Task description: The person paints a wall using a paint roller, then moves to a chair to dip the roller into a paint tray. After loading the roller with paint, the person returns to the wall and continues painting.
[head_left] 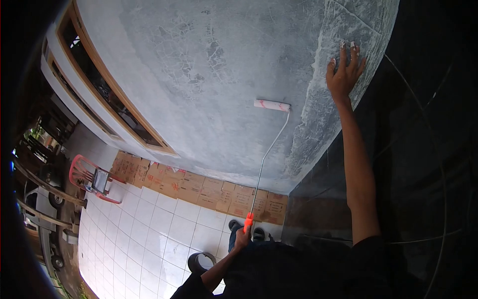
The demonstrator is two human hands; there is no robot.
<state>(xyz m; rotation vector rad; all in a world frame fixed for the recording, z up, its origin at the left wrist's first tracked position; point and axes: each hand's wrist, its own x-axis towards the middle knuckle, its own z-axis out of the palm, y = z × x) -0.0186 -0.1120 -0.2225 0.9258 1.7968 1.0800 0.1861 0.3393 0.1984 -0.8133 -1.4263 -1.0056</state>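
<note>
My left hand (242, 237) is wrapped around the orange handle of a paint roller (272, 104). The roller's long bent metal rod reaches up to a white sleeve with pinkish marks, which overlaps the grey, patchy wall (234, 55). Higher up on the right, my right hand (346, 74) has its fingers spread against the rough strip near the wall's corner. White stuff coats several of its fingertips. Beside my left forearm, a dark bucket (195, 264) with something pale inside stands on the floor.
Flattened cardboard (209, 192) lines the wall's foot over white floor tiles (172, 219). A red plastic chair (84, 172) with something on its seat stands to the left, below wood-framed windows (107, 82). A dark glossy wall (413, 149) adjoins on the right.
</note>
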